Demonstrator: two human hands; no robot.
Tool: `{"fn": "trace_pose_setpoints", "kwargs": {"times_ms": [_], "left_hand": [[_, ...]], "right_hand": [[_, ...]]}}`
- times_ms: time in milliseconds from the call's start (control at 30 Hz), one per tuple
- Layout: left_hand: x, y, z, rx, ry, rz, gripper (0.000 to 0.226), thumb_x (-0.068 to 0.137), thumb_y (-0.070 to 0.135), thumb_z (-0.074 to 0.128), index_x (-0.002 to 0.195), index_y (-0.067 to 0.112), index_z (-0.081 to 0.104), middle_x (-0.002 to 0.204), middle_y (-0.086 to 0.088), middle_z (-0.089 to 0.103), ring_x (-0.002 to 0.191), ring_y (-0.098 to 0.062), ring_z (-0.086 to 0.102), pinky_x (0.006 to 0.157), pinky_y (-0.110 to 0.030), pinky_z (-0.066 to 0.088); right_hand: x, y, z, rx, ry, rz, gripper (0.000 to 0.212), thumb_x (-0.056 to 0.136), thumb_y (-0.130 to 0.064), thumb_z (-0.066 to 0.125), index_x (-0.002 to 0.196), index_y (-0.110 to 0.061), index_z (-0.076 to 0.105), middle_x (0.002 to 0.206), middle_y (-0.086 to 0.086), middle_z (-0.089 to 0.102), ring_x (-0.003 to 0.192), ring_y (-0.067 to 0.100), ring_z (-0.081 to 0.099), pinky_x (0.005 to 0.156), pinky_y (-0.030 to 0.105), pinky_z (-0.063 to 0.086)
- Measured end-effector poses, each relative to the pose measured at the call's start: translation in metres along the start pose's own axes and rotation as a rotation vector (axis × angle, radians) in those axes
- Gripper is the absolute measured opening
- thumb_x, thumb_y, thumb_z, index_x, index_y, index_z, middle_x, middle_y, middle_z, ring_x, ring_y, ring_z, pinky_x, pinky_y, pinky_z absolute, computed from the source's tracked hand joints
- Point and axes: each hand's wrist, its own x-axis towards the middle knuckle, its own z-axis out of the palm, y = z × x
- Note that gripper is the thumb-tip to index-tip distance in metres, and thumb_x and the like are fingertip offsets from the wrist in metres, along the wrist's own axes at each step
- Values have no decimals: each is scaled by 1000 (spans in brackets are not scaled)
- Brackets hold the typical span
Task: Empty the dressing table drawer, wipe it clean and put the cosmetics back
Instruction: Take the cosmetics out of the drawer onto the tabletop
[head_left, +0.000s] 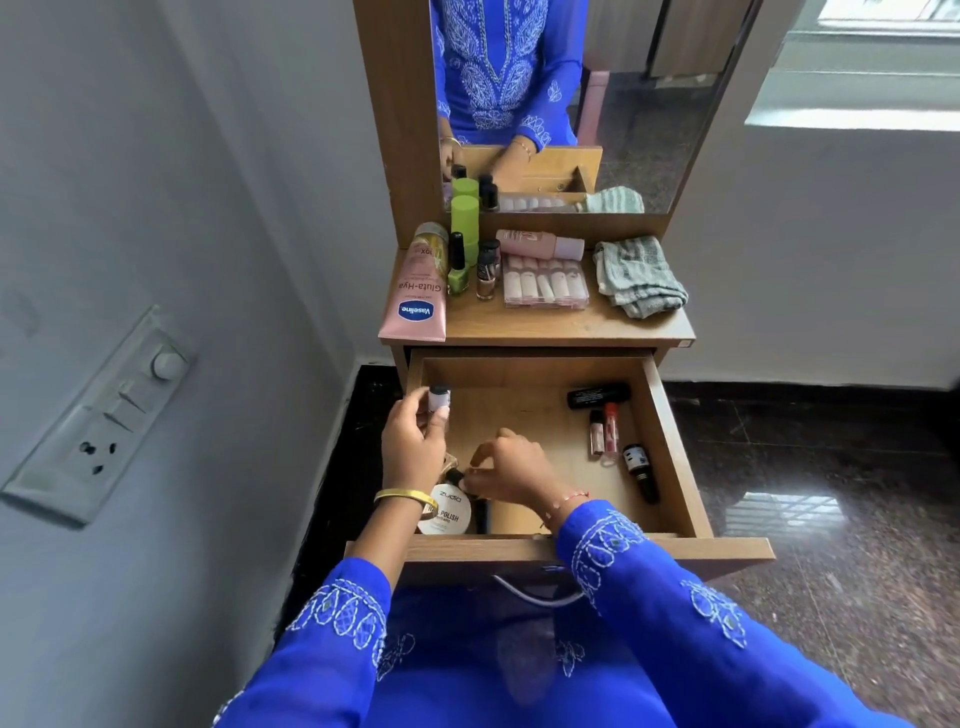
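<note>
drawer (670, 431) stands pulled open below the desk (571, 322), likely mid-emptying. left hand (413, 441) pinches a small bottle (438, 400) at the drawer's 10 o'clock, lifted as if bound for the desk. right hand (511, 470) pinches a cap at 7 o'clock by the remover bottle (445, 512). lipsticks (605, 426) lie at 2 o'clock; cloth (639, 275) waits on the desk for wiping.

I have 1 view only, the head camera, worn high and tilted steeply down over the open drawer (540, 374) of the dressing table (571, 325). It faces forward toward the mirror (623, 104) and sits close above both forearms. The wide lens bends the wall (156, 208) at left and the dark floor (831, 467) at right.
</note>
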Motion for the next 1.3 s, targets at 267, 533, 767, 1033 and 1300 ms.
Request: {"fn": "trace_pose_setpoints", "kwargs": {"times_ms": [267,533,767,1033,1300], "left_hand": [[-1,2,0,-85,-9,-98,37,86,17,61,120,6,56,109,-12,65,93,-15,60,76,-21,46],[-3,6,0,-185,-16,-150,30,83,15,64,112,9,60,96,-4,65,90,-18,63,77,-28,52],[14,36,1,-199,7,-12,32,80,15,67,111,9,61,94,0,63,78,-6,58,63,2,42],[78,97,7,-80,97,108,37,86,15,60,121,2,54,124,-14,58,114,-26,54,86,-16,35],[106,105,13,88,31,110,34,86,8,58,119,1,56,124,-19,59,115,-31,54,93,-29,38]], "right_hand": [[0,-6,5,-181,12,-124,31,81,-39,62,105,-21,69,108,9,50,105,30,48,89,38,38],[2,-6,-4,162,204,-56,25,84,-30,63,89,-6,68,89,9,61,86,26,60,71,32,44],[-1,-7,-41,518,398,29,31,82,-25,69,88,5,63,85,20,68,68,25,54,68,41,48],[25,-17,-131,560,578,-35,18,84,-24,66,80,-7,60,78,7,63,72,18,55,61,27,40],[61,-30,-159,379,621,7,22,81,-23,66,95,-6,70,90,9,72,77,19,63,62,27,44]]}}
